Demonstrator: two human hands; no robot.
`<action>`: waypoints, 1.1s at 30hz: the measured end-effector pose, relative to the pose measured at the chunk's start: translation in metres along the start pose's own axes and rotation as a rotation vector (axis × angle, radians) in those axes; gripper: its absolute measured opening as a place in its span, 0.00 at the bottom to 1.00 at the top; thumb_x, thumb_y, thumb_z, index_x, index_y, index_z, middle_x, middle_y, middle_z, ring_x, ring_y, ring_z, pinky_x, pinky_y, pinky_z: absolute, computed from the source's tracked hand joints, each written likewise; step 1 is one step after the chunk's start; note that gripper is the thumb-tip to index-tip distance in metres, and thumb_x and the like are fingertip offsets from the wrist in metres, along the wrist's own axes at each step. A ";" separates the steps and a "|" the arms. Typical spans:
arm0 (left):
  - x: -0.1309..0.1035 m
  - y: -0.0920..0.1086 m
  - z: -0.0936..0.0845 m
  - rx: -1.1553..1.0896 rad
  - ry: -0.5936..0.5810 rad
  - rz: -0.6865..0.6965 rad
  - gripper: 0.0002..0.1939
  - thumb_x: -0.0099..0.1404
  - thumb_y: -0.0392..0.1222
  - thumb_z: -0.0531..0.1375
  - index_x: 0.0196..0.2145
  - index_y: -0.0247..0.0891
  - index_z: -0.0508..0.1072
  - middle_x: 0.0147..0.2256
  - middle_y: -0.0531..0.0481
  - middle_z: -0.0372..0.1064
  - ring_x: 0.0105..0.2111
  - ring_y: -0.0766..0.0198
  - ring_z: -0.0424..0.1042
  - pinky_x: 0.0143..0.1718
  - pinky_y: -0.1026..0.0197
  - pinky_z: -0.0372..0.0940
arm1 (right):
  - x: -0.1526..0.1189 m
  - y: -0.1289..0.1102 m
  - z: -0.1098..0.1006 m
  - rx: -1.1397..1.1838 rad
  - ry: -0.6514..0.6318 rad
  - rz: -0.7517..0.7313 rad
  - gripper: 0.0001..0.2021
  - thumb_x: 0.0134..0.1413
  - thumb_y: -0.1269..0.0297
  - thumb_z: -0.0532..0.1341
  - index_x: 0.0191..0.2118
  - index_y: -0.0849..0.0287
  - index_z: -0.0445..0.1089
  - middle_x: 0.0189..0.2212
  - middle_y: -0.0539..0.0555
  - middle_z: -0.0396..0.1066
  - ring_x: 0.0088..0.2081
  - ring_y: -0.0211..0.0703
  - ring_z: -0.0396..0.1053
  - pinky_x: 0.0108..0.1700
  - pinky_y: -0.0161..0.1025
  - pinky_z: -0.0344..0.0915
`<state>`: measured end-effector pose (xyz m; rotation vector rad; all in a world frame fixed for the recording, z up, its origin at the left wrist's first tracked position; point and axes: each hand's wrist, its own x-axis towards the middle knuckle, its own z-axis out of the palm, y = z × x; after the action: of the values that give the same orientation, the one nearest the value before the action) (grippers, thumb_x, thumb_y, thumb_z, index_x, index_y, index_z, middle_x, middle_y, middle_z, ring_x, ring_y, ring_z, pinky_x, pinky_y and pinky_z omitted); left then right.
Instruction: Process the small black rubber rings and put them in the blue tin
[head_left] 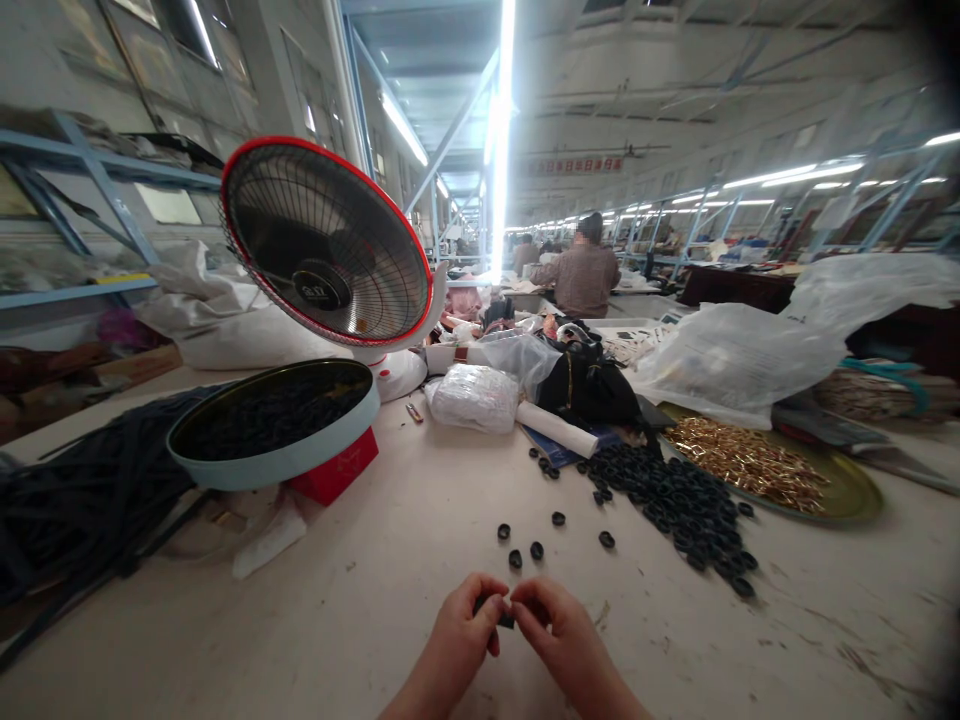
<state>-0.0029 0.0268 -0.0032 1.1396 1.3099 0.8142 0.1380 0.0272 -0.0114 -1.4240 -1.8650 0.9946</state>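
A small black strip sits between my two hands at the bottom middle, mostly covered by fingers. My left hand is closed round it, thumb against the forefinger. The fingers of my right hand are pinched together at the strip's other end, where I cannot make out exactly what they grip. Just beyond my hands lie several small black loops, spread apart on the pale table. To their right is a large heap of similar black loops.
A round tray of gold-coloured metal pieces stands at right. At left, a pale blue round tin of dark pieces rests on a red box, beside black strips. Behind are a red-rimmed heater, wrapped bundle and person.
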 end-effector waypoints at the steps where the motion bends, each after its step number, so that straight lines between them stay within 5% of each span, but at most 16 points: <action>1: 0.000 0.000 -0.001 -0.008 0.013 -0.010 0.13 0.55 0.45 0.50 0.34 0.34 0.63 0.14 0.60 0.56 0.12 0.76 0.50 0.14 0.70 0.44 | -0.001 -0.002 0.000 -0.041 -0.024 -0.047 0.07 0.50 0.66 0.52 0.31 0.58 0.65 0.28 0.51 0.65 0.30 0.37 0.63 0.33 0.34 0.60; 4: 0.001 -0.002 0.000 -0.062 0.018 -0.070 0.17 0.55 0.48 0.49 0.38 0.33 0.62 0.15 0.60 0.56 0.12 0.75 0.51 0.13 0.70 0.44 | -0.005 -0.009 0.001 -0.222 -0.074 -0.163 0.09 0.49 0.71 0.51 0.36 0.56 0.66 0.33 0.53 0.65 0.36 0.41 0.64 0.38 0.39 0.60; 8: -0.003 -0.002 0.000 -0.031 -0.040 -0.054 0.20 0.55 0.52 0.49 0.37 0.33 0.63 0.20 0.57 0.60 0.13 0.74 0.55 0.13 0.69 0.46 | -0.005 -0.007 0.003 -0.243 -0.034 -0.131 0.09 0.52 0.67 0.49 0.30 0.59 0.66 0.30 0.54 0.65 0.34 0.42 0.63 0.37 0.40 0.58; 13: -0.012 0.003 -0.007 0.081 -0.059 0.108 0.12 0.54 0.44 0.55 0.31 0.32 0.67 0.21 0.56 0.60 0.17 0.74 0.57 0.19 0.68 0.53 | -0.003 0.002 0.004 0.146 -0.022 0.105 0.06 0.46 0.64 0.54 0.26 0.61 0.62 0.23 0.49 0.61 0.26 0.34 0.58 0.29 0.34 0.55; 21: -0.015 0.004 -0.006 -0.245 -0.068 -0.049 0.21 0.51 0.53 0.55 0.34 0.31 0.67 0.21 0.55 0.61 0.12 0.78 0.51 0.12 0.69 0.41 | -0.005 0.002 0.006 0.729 -0.190 0.227 0.19 0.37 0.49 0.61 0.27 0.63 0.65 0.18 0.46 0.58 0.21 0.30 0.53 0.26 0.32 0.52; 28: -0.010 -0.008 -0.001 -0.138 -0.006 -0.005 0.23 0.52 0.56 0.53 0.34 0.31 0.67 0.12 0.60 0.53 0.10 0.75 0.47 0.12 0.68 0.41 | -0.012 -0.003 0.005 0.377 -0.022 0.000 0.13 0.47 0.56 0.56 0.28 0.61 0.67 0.25 0.50 0.61 0.27 0.34 0.59 0.31 0.33 0.56; 33: -0.010 -0.009 0.005 -0.056 0.020 0.090 0.18 0.55 0.50 0.51 0.33 0.31 0.68 0.17 0.56 0.59 0.15 0.74 0.55 0.16 0.68 0.50 | -0.015 -0.010 0.004 0.264 0.034 -0.061 0.10 0.49 0.60 0.54 0.26 0.62 0.66 0.26 0.51 0.60 0.28 0.34 0.60 0.30 0.32 0.58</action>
<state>-0.0004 0.0137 -0.0096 1.1551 1.2511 0.9249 0.1333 0.0108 -0.0052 -1.2140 -1.6713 1.1315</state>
